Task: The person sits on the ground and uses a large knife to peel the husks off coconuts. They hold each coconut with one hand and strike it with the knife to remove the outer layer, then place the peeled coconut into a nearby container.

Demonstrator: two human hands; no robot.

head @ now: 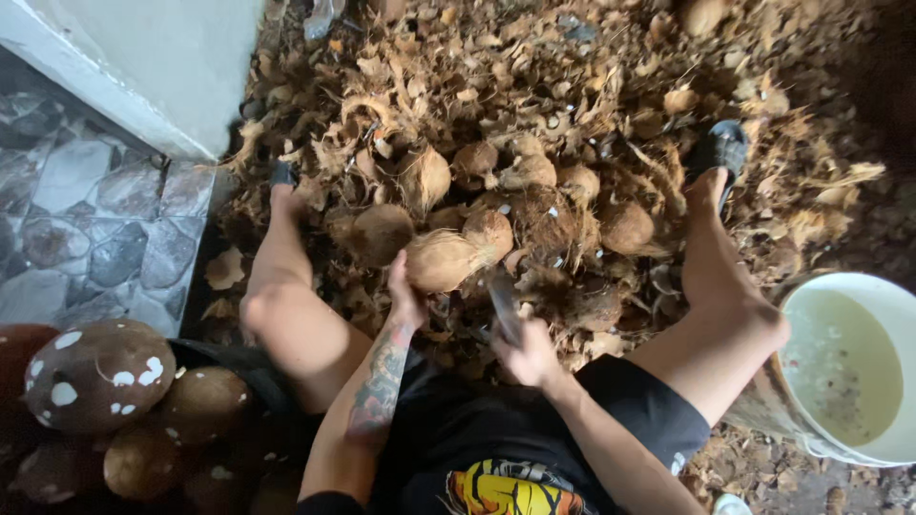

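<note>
Left hand (405,296) grips husked coconut (444,259) from below; right hand (530,358) closed on blade (503,305), at coconut's 4 o'clock; bucket (892,296) at 3 o'clock.

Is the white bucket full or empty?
Partly full: the white bucket stands upright, holding cloudy pale liquid below its rim.

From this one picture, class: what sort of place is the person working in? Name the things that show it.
Probably an outdoor coconut-husking spot. Dry husk litter covers the ground, the left hand holds a coconut, the right hand holds a blade, and a white bucket holds pale liquid.
</note>
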